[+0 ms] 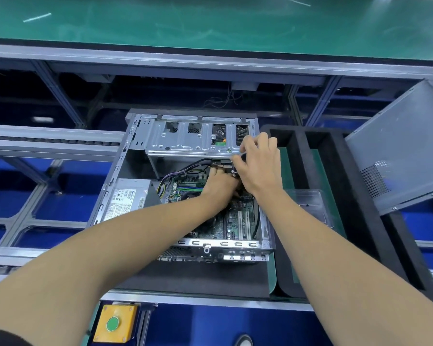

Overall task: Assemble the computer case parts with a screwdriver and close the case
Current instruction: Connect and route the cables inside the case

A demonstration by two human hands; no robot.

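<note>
Case (pixel 185 186) open, side panel (pixel 400 151) off at 3 o'clock. Right hand (pixel 259 162) pinches small dark part; left hand (pixel 220 183) fingers hidden, grip unclear. Screwing & closing remain.

Bare brushed sheet metal seen on the computer case (pixel 145 136), matt black foam on the tray (pixel 308 143), perforated grey metal on the side panel (pixel 400 136), glossy yellow plastic on the button box (pixel 125 318).

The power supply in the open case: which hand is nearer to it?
Left. The left hand reaches over the motherboard, right of the power supply. The right hand is farther right, beside the drive cage.
</note>
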